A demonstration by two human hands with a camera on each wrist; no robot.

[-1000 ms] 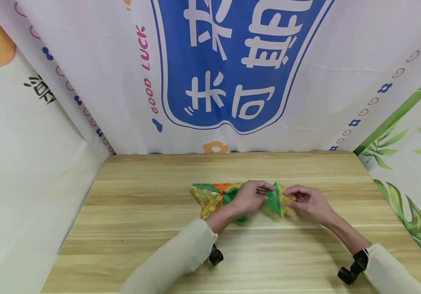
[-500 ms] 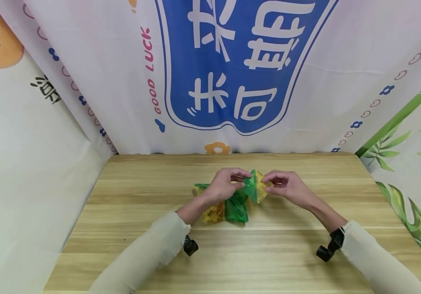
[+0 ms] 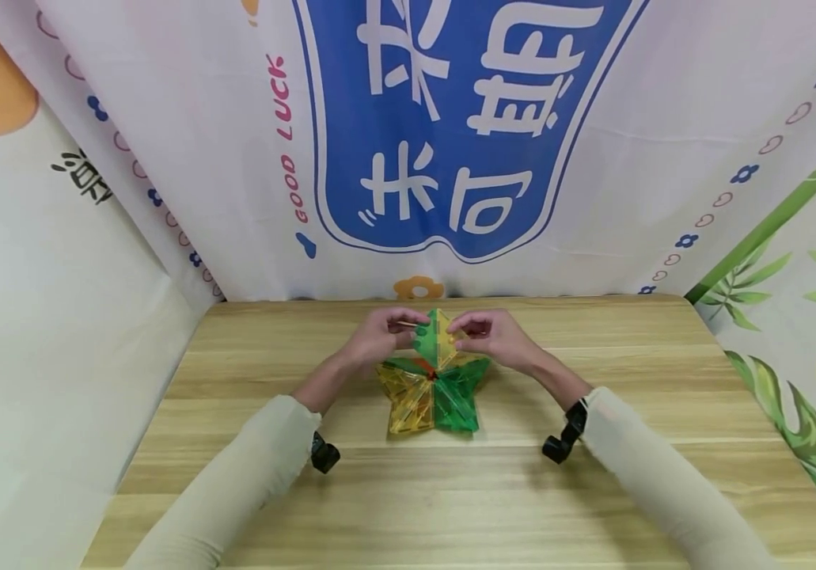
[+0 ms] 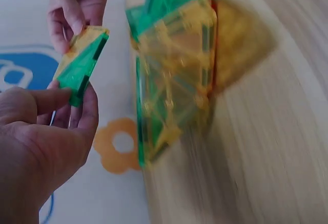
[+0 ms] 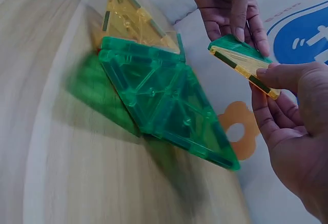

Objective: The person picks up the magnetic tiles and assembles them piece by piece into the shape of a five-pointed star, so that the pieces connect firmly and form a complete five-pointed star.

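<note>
Between the two hands is a pair of joined translucent triangular magnetic tiles, a green tile (image 3: 425, 342) on the left and a yellow tile (image 3: 445, 348) on the right, meeting along one edge. My left hand (image 3: 373, 339) pinches the green tile between thumb and fingers; my right hand (image 3: 499, 337) pinches the yellow one. Just below them, on the table, stands a star-like structure (image 3: 454, 402) of green, yellow and orange tiles. In the left wrist view its yellow side (image 4: 174, 65) shows; the right wrist view shows its green side (image 5: 164, 98). The pair is held above the structure's far side.
The wooden table (image 3: 272, 491) ends at a white printed curtain (image 3: 614, 214) hanging along its far edge. More printed cloth hangs at the left and right sides. A small black camera is strapped to each wrist.
Both hands have carried the joined green and yellow tiles leftward and away from the body, from right of the structure to over its far side. The structure stays in place.
</note>
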